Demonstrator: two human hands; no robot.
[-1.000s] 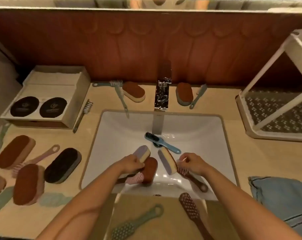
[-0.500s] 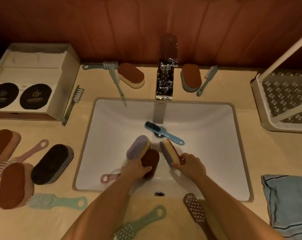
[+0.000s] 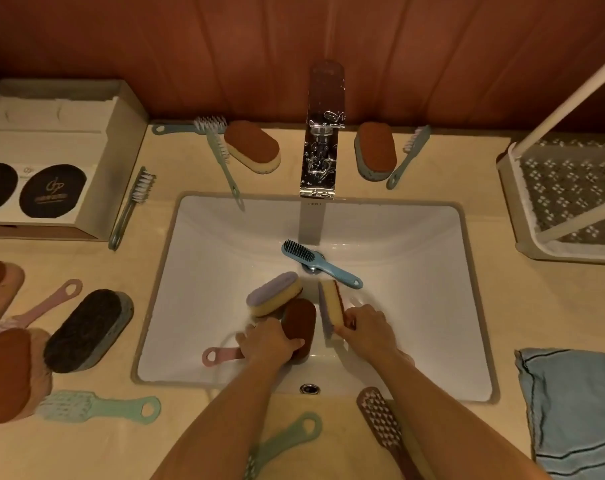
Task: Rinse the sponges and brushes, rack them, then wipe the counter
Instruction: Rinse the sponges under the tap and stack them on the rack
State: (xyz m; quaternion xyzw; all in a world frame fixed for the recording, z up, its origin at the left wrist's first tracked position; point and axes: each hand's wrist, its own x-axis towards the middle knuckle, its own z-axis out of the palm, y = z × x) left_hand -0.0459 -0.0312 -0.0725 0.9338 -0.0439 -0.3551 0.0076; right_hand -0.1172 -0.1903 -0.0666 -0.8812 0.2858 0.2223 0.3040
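Both hands are down in the white sink (image 3: pixel 197 271). My left hand (image 3: pixel 269 342) grips a brown-topped sponge (image 3: pixel 301 323); a pink brush handle (image 3: pixel 221 355) pokes out to its left. My right hand (image 3: pixel 366 329) holds a yellow sponge with a purple face (image 3: pixel 330 306), tilted on its edge. Another purple-topped yellow sponge (image 3: pixel 275 297) leans between them. A blue brush (image 3: pixel 320 263) lies over the drain under the chrome tap (image 3: pixel 321 150). No running water is visible.
Sponges and brushes lie scattered on the beige counter: a dark sponge (image 3: pixel 88 329), brown sponges (image 3: pixel 252 145) (image 3: pixel 377 150), green brushes (image 3: pixel 96 408), a brown brush (image 3: pixel 380 420). A white drying rack (image 3: pixel 564 188) stands right, a blue cloth (image 3: pixel 571 410) front right, a cardboard box (image 3: pixel 62 157) back left.
The view has tipped down and closer to the sink. Both hands have drawn slightly nearer, my left from the purple-topped sponge onto the brown one, my right staying on the tilted sponge.
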